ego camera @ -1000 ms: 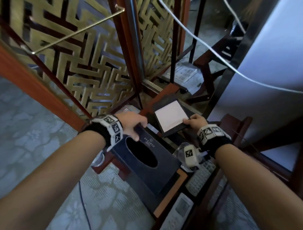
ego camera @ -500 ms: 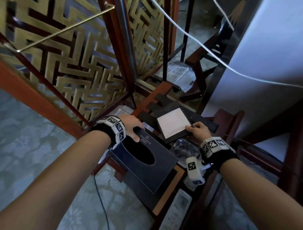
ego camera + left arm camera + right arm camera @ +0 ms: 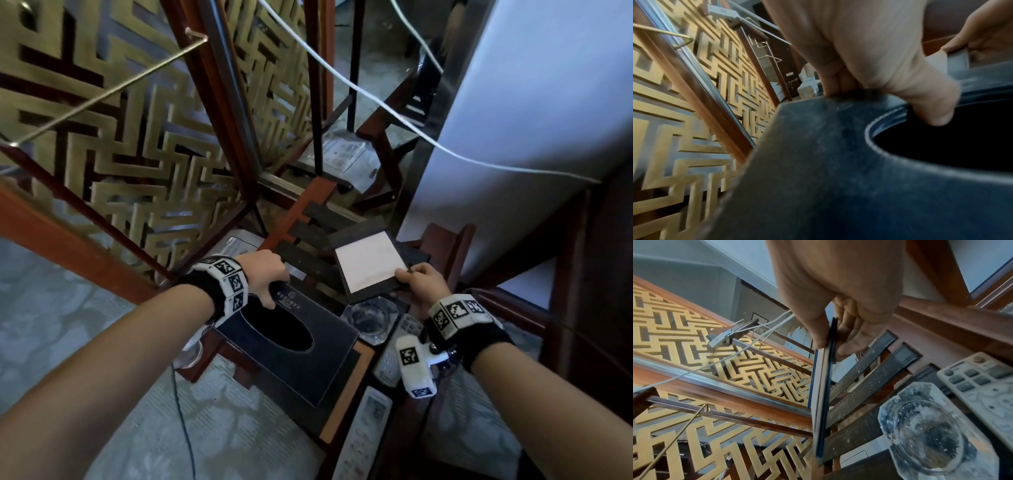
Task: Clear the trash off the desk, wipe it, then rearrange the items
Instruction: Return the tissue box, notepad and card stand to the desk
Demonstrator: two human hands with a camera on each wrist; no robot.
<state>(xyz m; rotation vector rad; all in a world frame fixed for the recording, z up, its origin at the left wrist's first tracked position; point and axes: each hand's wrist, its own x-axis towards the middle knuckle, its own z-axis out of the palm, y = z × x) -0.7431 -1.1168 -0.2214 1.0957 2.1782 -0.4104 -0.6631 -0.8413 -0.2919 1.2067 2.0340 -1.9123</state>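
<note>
**Holding a tissue box and a notepad holder over a cluttered desk**

Looking down in the head view, the left hand (image 3: 265,274) grips the far end of a dark tissue box (image 3: 291,346) with an oval opening; its long axis runs from the hand toward the lower right. The right hand (image 3: 419,284) pinches the near edge of a dark notepad holder (image 3: 366,267) carrying white paper.

The left wrist view shows the thumb at the oval opening's edge.

The right wrist view shows the holder edge-on, above a glass ashtray (image 3: 931,431) beside a remote control (image 3: 982,382).

place: hotel room | cues: branded tissue box (image 3: 291,346); remote (image 3: 364,435); gold lattice screen (image 3: 137,144)
</note>
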